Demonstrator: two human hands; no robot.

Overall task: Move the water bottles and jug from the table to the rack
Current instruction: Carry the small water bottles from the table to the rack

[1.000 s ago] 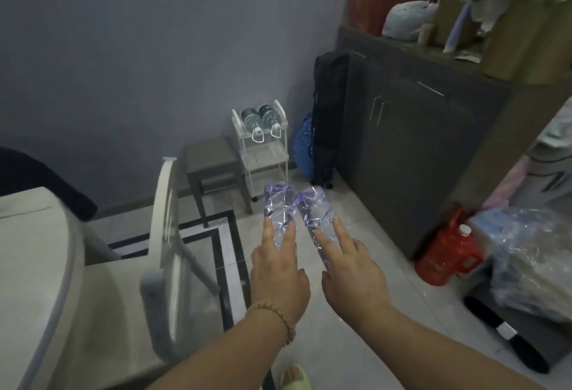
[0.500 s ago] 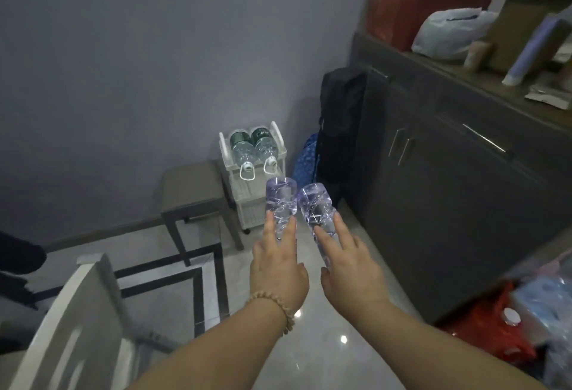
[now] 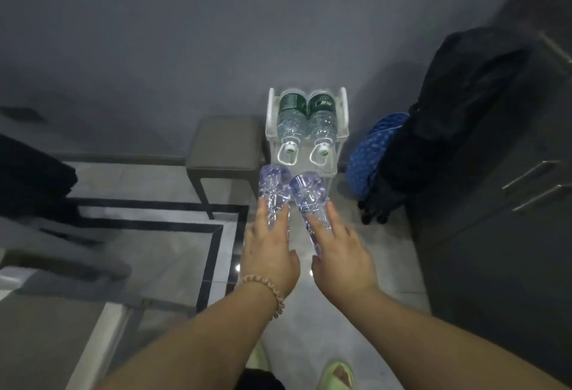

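- The left hand (image 3: 268, 255) is closed around a clear purple-tinted bottle (image 3: 274, 189), with the fingers laid along its body; the bottle points forward, its base away from the person
- The right hand (image 3: 340, 255) grips a second clear purple-tinted bottle (image 3: 308, 193) in the same way, base forward
- The two held bottles are side by side, very near to each other, in the air above the floor (image 3: 173, 244) and just in front of the white rack (image 3: 343, 111)
- On the top shelf of the rack two bottles with green labels lie flat next to each other: the left one (image 3: 289, 120) and the right one (image 3: 322, 120), both with the caps toward the person
- The rack stands against the grey wall (image 3: 216, 33), between a small dark stool (image 3: 227, 145) on its left and a blue dotted bag (image 3: 373, 148) on its right
- A black bag (image 3: 458, 104) leans against the dark cabinet (image 3: 507, 204) beside the blue one
- A beaded bracelet (image 3: 269, 289) is on the left wrist
- At the bottom edge a foot in a light green slipper (image 3: 337, 372) stands on the floor
- The jug I cannot see in this view
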